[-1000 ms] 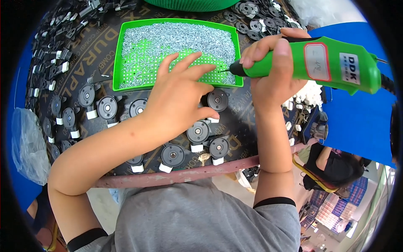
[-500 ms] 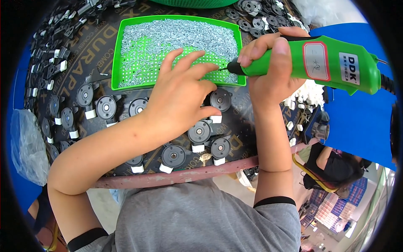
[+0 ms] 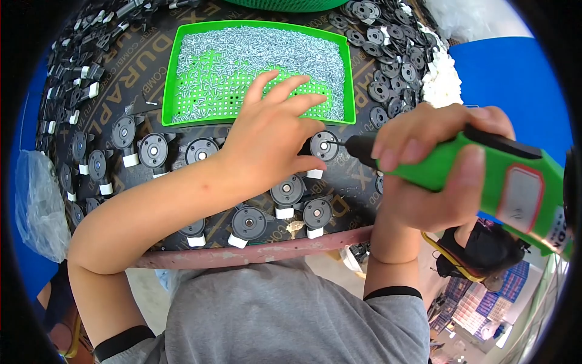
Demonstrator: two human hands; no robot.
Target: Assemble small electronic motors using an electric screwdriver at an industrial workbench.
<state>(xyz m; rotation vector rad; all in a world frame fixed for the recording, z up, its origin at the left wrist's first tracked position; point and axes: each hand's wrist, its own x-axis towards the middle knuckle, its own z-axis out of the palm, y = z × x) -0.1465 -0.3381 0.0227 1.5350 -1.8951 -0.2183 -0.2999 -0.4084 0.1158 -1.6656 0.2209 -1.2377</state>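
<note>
My right hand (image 3: 433, 164) is closed around a green electric screwdriver (image 3: 491, 182). The driver is tilted, its thin bit reaching left to the face of a black round plastic part (image 3: 329, 152) with a white tab. Thumb and forefinger of my left hand (image 3: 273, 130) grip that part at its two edges, while the other fingers spread over the near side of a green tray (image 3: 168, 106). Many small silver screws (image 3: 260, 45) lie in the tray. Similar black parts rest about my left arm, among them one (image 3: 249, 223) near the table edge.
Loose black discs (image 3: 394, 70) are heaped right of the tray, beside a pile of small white pieces (image 3: 442, 79). Black levers (image 3: 85, 76) lie along the left side, near a clear plastic bag (image 3: 39, 206). Another person (image 3: 479, 249) is at the right, beyond the table.
My right hand has brought the screwdriver from the tray's screws toward me and down to the black round part. My left hand has shifted slightly right.
</note>
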